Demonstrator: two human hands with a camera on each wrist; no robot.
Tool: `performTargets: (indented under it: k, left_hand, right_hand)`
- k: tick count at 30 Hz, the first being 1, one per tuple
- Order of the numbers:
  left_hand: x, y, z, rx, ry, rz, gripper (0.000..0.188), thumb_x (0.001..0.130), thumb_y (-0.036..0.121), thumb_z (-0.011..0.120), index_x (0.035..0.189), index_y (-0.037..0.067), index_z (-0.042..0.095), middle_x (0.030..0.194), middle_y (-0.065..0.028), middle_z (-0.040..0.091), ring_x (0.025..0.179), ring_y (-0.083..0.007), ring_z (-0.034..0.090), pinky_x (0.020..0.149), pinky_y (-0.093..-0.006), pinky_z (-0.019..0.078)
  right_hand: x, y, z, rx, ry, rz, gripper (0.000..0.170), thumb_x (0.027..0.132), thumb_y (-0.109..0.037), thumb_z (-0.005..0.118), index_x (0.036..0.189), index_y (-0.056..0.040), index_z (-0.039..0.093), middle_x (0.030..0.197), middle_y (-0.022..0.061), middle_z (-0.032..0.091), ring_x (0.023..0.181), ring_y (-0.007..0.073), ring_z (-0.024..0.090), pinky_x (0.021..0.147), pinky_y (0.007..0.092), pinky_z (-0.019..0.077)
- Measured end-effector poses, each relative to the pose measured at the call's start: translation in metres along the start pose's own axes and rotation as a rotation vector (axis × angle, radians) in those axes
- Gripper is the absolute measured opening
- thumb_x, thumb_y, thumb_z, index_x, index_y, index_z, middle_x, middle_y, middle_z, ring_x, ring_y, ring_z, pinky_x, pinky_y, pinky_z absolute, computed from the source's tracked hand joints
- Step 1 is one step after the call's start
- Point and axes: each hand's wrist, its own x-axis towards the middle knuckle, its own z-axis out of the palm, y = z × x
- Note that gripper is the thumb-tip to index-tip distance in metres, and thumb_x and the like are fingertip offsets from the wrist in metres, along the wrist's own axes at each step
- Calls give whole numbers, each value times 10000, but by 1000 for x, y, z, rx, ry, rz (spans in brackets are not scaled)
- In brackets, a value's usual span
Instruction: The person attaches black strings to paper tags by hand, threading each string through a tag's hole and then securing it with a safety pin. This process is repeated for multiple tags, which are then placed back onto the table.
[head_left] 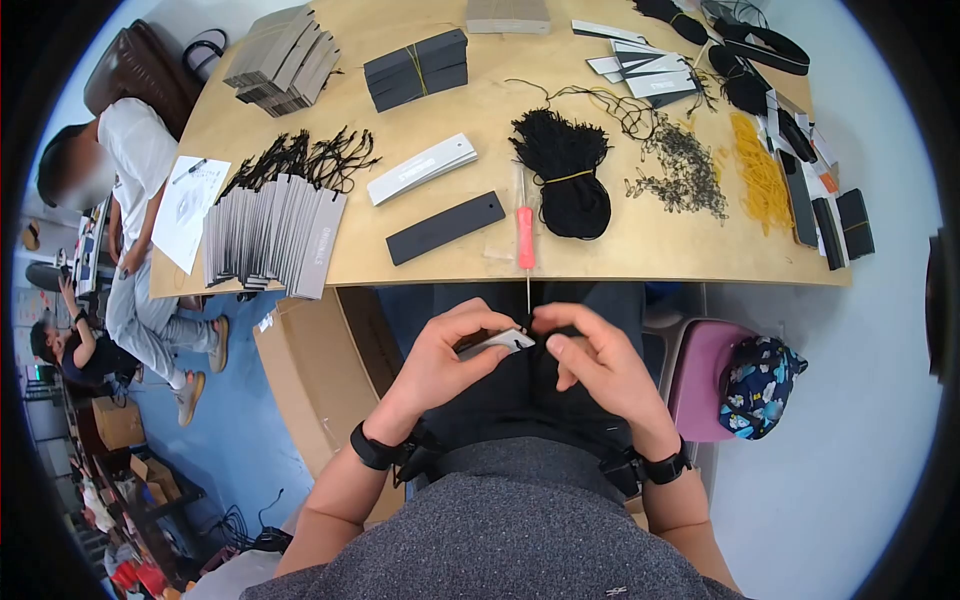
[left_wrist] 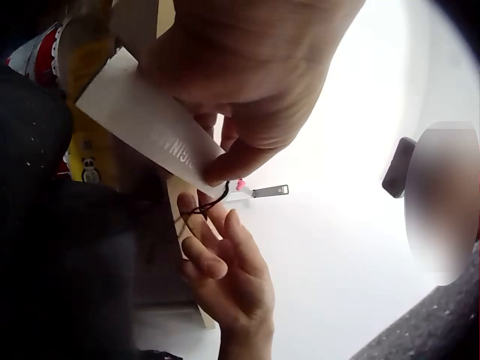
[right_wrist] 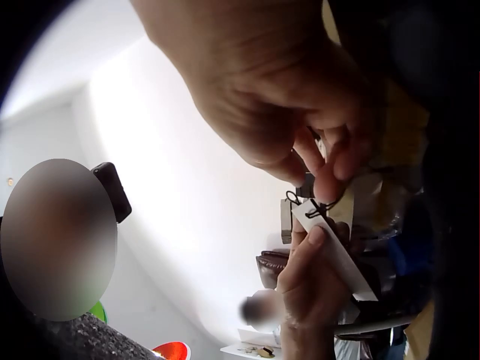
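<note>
In the head view my left hand (head_left: 450,360) pinches a light grey printed tag (head_left: 508,340) in front of the table edge; the left wrist view shows the tag (left_wrist: 150,124) held near its end between thumb and fingers. A black cord (right_wrist: 319,210) passes through the tag's end and reaches the right fingers. My right hand (head_left: 600,360) is just right of the tag, fingers bent around the cord (left_wrist: 202,208). A red-handled hook tool (head_left: 526,238) lies at the table edge, its metal shaft jutting over it.
On the table (head_left: 350,255) lie corded grey tags (head_left: 270,235), a black cord bundle (head_left: 565,180), metal clips (head_left: 680,170), yellow bands (head_left: 760,175) and a dark tag (head_left: 445,228). A cardboard box (head_left: 300,370) stands below left, a pink stool (head_left: 700,390) right. People are at far left.
</note>
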Motion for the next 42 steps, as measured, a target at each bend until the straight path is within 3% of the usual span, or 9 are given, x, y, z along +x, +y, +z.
performTargets:
  k: [5, 11, 17, 20, 22, 26, 28, 34, 42]
  left_hand:
    - [2, 14, -3, 129, -48, -19, 218, 812, -73, 674, 1019, -11, 695, 877, -41, 605, 832, -104, 582, 725, -225, 451]
    - [3, 21, -3, 149, -87, -48, 210, 803, -51, 690, 1009, -14, 699, 872, -37, 609, 811, -108, 576, 718, -237, 442]
    - [3, 19, -4, 121, -123, -88, 186, 812, -35, 691, 998, -18, 694, 874, -37, 608, 813, -105, 572, 725, -238, 442]
    - [3, 17, -5, 184, -126, -83, 177, 823, -33, 686, 999, -24, 683, 886, -37, 600, 823, -98, 569, 735, -234, 442]
    - [3, 18, -6, 230, -119, -85, 176, 829, -33, 682, 1005, -27, 677, 896, -36, 594, 830, -92, 567, 741, -230, 442]
    - [3, 21, -12, 87, -135, -152, 199, 860, 6, 662, 1058, -13, 676, 909, -24, 573, 845, -94, 575, 757, -238, 459]
    - [3, 22, -12, -40, -152, -186, 198, 871, 4, 659, 1068, -18, 671, 930, -15, 571, 870, -84, 573, 780, -234, 460]
    - [5, 23, -11, -147, -147, -249, 199, 886, -2, 657, 1084, -26, 663, 960, 1, 567, 916, -62, 567, 819, -223, 456]
    - [6, 26, -10, -126, -66, -255, 189, 873, -50, 638, 1060, -40, 662, 971, 4, 566, 925, -69, 577, 821, -225, 459]
  right_hand:
    - [8, -16, -7, -69, 41, -100, 267, 971, -146, 608, 1205, -18, 600, 973, 33, 540, 660, 42, 514, 587, 205, 453]
    - [12, -29, -9, -330, -92, -207, 269, 915, -102, 663, 1176, -42, 641, 929, 14, 503, 669, 46, 484, 616, 211, 406]
    - [16, -18, -12, -428, -76, -297, 156, 893, -93, 687, 1032, -25, 670, 858, 4, 499, 659, 51, 459, 605, 216, 378]
    - [16, -14, -11, -337, -84, -202, 143, 930, -149, 657, 980, -15, 652, 812, 33, 510, 671, 93, 507, 606, 241, 419]
    - [15, -8, -15, -58, -238, 77, 186, 958, -197, 621, 949, -13, 642, 755, 25, 515, 702, 89, 521, 612, 248, 424]
    - [15, -11, -25, -161, -388, 165, 253, 967, -245, 605, 900, -5, 648, 704, 48, 532, 690, 121, 551, 606, 280, 433]
    - [16, -1, -24, -371, -270, -180, 266, 941, -250, 624, 851, -3, 667, 691, 70, 549, 640, 181, 572, 585, 332, 441]
    - [10, -8, -16, -774, -192, -239, 203, 826, -249, 724, 860, -49, 715, 701, 54, 565, 638, 233, 594, 593, 356, 459]
    - [10, -5, 6, -588, 17, -240, 323, 733, -196, 809, 1029, -91, 728, 772, 56, 552, 669, 196, 597, 615, 331, 478]
